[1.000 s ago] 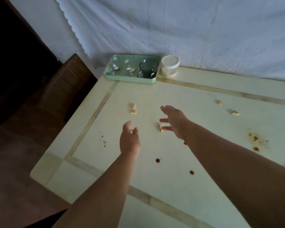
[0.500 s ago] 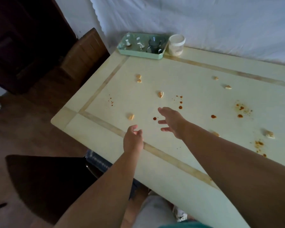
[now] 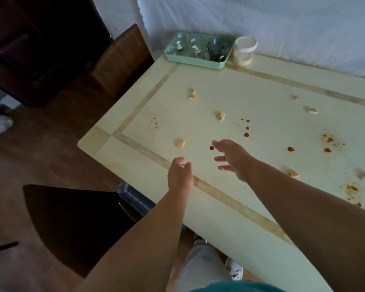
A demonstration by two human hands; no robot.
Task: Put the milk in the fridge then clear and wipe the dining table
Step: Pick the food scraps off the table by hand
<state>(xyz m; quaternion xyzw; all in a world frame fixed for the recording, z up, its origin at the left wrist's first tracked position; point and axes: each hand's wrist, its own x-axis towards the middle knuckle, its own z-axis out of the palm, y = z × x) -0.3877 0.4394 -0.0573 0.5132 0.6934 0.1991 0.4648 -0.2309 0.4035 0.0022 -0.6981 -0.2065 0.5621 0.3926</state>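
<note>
Hands (image 3: 207, 167) empty over table (image 3: 261, 98); crumbs (image 3: 220, 116) scattered.

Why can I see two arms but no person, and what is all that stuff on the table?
The camera sits on the person's head and looks forward and down, so you see what they see: their own two arms stretching out. The left hand and the right hand are both open above the table, and neither holds anything.

The pale dining table is messy. Small food crumbs lie scattered on it, such as one near the left hand and one further off. Reddish sauce spots are splashed about too.

At the far edge sits a green tray with a dark glass mug in it. Beside the tray stands a white lidded jar. A dark chair stands at the lower left.
</note>
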